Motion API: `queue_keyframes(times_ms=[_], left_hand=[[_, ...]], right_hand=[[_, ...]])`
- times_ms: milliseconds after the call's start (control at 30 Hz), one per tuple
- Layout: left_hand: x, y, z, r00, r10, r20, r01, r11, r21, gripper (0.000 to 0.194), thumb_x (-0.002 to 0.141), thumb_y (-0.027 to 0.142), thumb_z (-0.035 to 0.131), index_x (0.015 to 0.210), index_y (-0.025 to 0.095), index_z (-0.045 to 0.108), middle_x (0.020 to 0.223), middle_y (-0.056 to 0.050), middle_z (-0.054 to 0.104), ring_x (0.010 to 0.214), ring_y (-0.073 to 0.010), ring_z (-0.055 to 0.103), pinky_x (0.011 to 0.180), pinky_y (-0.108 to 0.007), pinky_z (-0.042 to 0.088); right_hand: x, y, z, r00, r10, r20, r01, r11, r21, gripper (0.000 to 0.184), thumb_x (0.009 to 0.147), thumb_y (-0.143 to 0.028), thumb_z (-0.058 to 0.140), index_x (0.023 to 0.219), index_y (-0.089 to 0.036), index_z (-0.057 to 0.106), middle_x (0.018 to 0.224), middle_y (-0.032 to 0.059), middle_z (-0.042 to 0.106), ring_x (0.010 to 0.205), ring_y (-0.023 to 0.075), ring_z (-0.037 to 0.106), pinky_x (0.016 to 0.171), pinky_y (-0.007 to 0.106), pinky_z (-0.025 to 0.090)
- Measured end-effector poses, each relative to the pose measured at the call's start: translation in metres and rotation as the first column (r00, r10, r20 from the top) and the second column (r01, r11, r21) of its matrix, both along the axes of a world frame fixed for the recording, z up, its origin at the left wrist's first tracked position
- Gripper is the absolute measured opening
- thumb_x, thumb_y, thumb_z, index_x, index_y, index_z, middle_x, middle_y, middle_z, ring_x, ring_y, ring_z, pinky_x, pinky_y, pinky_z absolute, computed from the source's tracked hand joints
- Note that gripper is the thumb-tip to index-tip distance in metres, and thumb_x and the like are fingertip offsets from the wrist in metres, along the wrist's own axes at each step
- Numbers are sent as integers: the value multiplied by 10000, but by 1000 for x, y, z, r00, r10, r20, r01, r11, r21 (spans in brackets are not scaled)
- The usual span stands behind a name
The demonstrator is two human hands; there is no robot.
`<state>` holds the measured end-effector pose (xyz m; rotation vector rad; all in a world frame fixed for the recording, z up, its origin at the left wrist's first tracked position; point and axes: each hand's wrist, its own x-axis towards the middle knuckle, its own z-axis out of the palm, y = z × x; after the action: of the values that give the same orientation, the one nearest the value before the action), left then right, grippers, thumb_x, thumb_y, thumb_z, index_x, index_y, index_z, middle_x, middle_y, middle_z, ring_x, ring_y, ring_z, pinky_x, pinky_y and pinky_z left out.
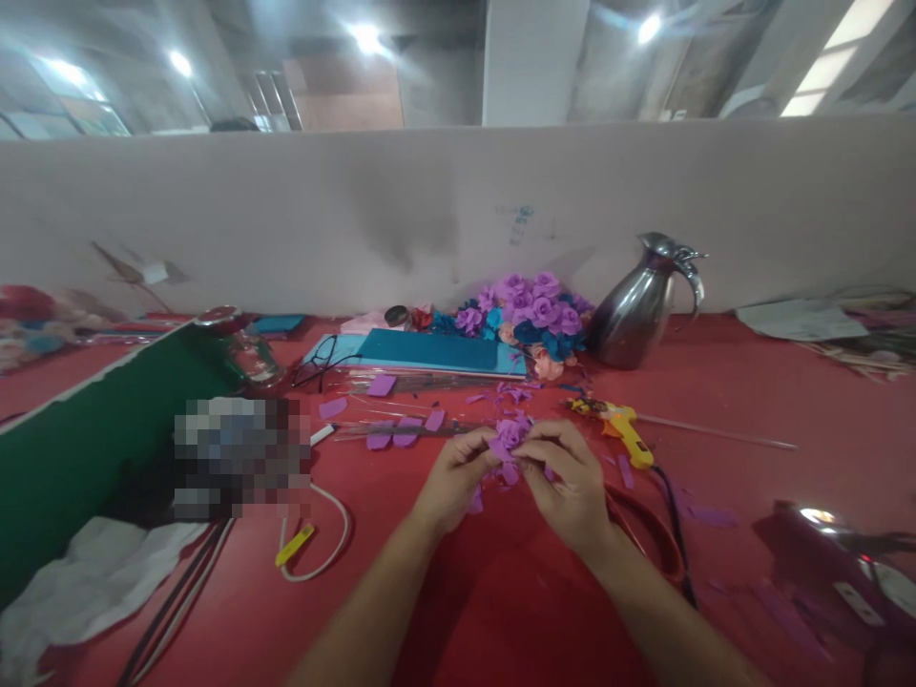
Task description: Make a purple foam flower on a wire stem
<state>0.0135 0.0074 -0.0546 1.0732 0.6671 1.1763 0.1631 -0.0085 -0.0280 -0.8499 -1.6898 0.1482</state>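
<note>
My left hand [454, 477] and my right hand [567, 482] meet over the red table [501, 592], both pinching a small purple foam flower [510, 434]. The fingers of each hand are closed round its petals and a purple strip hangs below them. Loose purple foam pieces [401, 434] lie just beyond my hands. A yellow glue gun [624, 431] rests on the table to the right of my right hand, its black cord running towards me.
A pile of finished purple, blue and peach flowers [530, 315] sits by the wall beside a steel jug [640, 305]. Teal foam sheets [429, 351], glasses [322, 358], thin wires, a green box [78, 448] and a white cable [322, 549] lie left.
</note>
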Motion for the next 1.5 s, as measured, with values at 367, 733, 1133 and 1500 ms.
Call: queue_keyframes(times_ms=[367,733,1133,1500], left_hand=[[-1,0,6,989,119,-91,-111,990,84,230,746,387,713,776,164,758,787,-55,671,746,-165,573,726,-280,448],[-2,0,2,921,342,-185,-313,935,167,127,715,291,725,782,197,777,863,-67,700,844,-214,614,785,-306,477],[0,-3,10,843,465,-271,-362,863,354,125,710,142,686,744,222,776,762,-57,703,737,-194,619,708,-291,476],[2,0,0,936,329,-126,-311,940,143,115,747,238,689,817,197,771,864,-59,684,826,-194,605,785,-300,464]], right_hand=[[-1,0,-3,1000,-24,-8,24,1000,9,140,824,-144,626,832,-259,705,831,25,596,747,158,600,657,311,516],[-5,-3,-10,986,-154,68,145,983,116,163,791,-124,662,890,-252,670,863,37,599,781,169,612,700,320,528],[-6,-6,-9,933,-301,197,247,934,257,239,759,-113,698,941,-267,684,845,44,559,742,173,558,620,295,467],[-12,-12,-5,971,-230,59,214,956,200,329,761,-131,699,1044,-261,593,916,51,546,815,195,566,717,355,518]])
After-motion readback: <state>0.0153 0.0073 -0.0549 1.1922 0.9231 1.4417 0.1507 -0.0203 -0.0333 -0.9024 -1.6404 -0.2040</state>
